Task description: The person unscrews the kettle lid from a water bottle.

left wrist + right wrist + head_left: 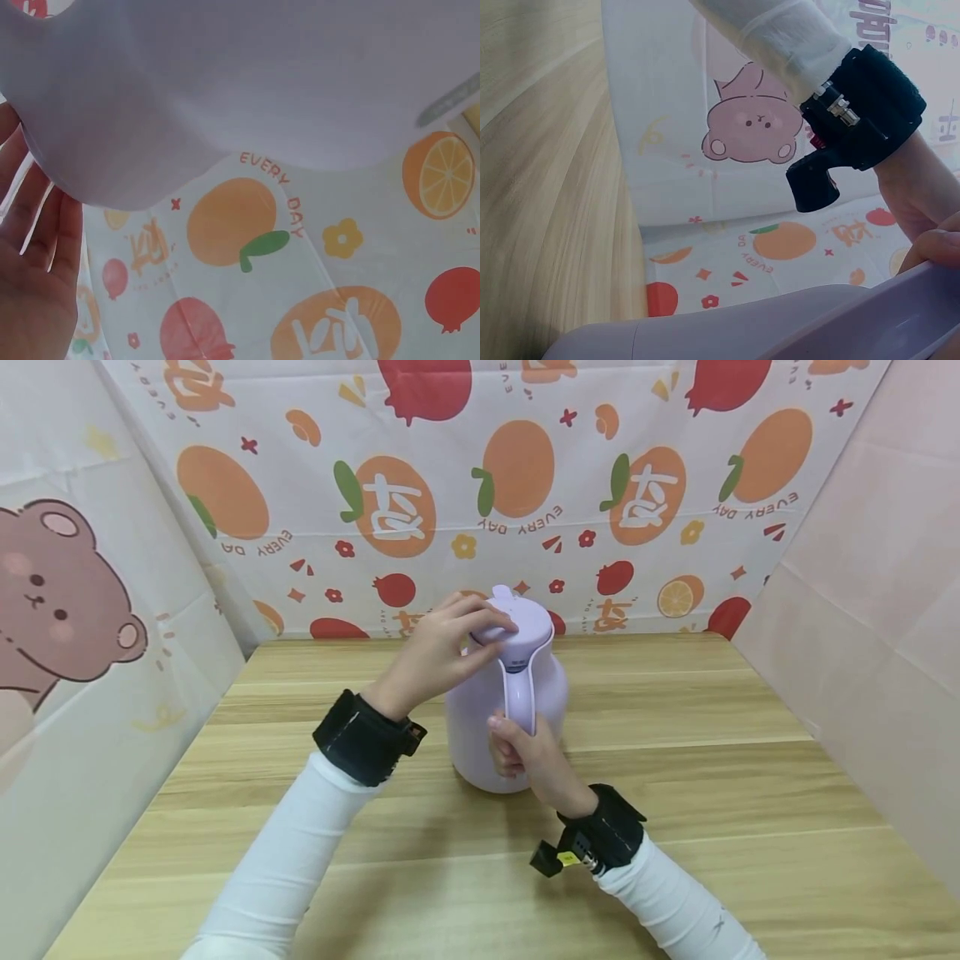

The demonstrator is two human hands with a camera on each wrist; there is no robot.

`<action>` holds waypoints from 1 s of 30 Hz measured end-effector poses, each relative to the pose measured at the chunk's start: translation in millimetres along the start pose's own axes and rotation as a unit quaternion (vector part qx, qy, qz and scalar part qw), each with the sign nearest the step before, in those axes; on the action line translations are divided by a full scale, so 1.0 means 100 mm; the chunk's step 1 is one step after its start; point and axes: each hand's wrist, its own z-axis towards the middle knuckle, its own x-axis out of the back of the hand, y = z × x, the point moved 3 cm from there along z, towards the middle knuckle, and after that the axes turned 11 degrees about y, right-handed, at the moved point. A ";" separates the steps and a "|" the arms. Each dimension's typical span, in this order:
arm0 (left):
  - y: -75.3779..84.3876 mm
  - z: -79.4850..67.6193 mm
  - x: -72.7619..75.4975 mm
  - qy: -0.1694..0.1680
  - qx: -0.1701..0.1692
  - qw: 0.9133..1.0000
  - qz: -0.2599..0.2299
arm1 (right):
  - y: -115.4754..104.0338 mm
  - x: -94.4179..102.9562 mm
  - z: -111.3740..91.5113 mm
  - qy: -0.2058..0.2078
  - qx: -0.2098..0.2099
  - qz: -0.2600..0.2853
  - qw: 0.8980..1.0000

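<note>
A lilac thermos jug (472, 727) stands upright on the table, its handle (519, 697) facing me. My right hand (536, 760) grips the lower part of this handle, fingers curled round it and thumb on top. From the left, my left hand (442, 647) reaches over the round lid (528, 614), with fingers bent onto its top and the thumb at its near edge. Fingers (45, 217) of the left hand show against the pale lilac surface in the left wrist view. The lid appears seated on the jug's neck.
The jug stands on a wood-grain table (675, 760), towards its back edge. Behind hangs a fruit-print cloth (465, 485). A cloth with a bear (67, 593) closes off the left side, and a plain pale cloth (870, 610) the right. Each wrist wears a black strap (367, 735).
</note>
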 end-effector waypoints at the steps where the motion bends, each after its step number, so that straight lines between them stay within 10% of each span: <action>1: 0.01 0.01 -0.01 -0.001 0.000 1.000 0.003 | 0.00 0.00 0.00 -0.001 0.001 0.001 1.000; 30: 0.08 0.12 -0.12 -0.023 -0.012 0.998 0.065 | 0.01 -0.02 -0.02 -0.018 0.013 0.000 1.000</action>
